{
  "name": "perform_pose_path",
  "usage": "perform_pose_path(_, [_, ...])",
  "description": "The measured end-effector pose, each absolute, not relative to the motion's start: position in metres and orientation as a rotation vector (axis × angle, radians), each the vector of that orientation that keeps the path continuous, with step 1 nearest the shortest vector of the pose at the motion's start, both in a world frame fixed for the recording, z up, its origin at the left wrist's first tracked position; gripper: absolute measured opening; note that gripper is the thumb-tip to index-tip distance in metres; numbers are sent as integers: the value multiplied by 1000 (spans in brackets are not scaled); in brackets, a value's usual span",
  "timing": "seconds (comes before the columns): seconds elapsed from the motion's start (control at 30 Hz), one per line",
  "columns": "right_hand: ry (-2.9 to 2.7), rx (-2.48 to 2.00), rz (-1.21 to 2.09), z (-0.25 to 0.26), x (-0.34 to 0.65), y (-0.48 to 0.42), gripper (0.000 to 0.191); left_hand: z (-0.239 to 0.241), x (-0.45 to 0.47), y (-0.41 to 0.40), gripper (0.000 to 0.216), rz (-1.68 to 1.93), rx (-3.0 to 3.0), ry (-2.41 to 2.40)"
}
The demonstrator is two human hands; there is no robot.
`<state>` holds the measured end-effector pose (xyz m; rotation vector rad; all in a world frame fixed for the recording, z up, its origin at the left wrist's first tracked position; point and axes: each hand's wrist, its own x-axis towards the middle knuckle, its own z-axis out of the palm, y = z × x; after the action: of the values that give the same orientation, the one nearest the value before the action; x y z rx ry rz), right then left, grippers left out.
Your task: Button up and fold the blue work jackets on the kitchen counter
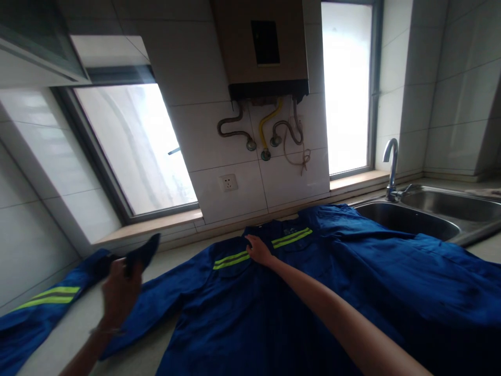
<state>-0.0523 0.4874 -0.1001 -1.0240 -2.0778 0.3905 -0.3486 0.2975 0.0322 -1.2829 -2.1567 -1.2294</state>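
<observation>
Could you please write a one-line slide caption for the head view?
Right hand presses a blue work jacket flat on the counter while left hand lifts its sleeve.

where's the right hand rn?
Head view, centre: the right hand lies flat on the chest of the blue work jacket, between its two yellow reflective stripes, just below the collar and left of the sink.

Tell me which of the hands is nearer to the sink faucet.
Right. The right hand lies flat on the blue jacket near its collar, left of and below the faucet. The left hand holds a sleeve end much farther left.
</observation>
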Motion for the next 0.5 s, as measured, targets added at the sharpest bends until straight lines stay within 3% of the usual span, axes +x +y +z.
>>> perform_pose_path(0.13, [-1964, -608, 944, -66, -54, 475, 51, 10, -250, 327, 25, -1372, -1776, -1895])
perform_pose_path(0.27, [-1872, -251, 1319, -19, -35, 467, 51, 6, -180, 338, 31, -1677, -1862, -1832])
perform_pose_path(0.37, [-1848, -268, 1430, 1, -15, 465, 40, 8, -169, 342, 35, -1860, -1843, -1835])
perform_pose_path(0.5, [-1880, -471, 1294, 7, -2, 466, 32, 10, -175, 343, 37, -1945, -1838, -1891])
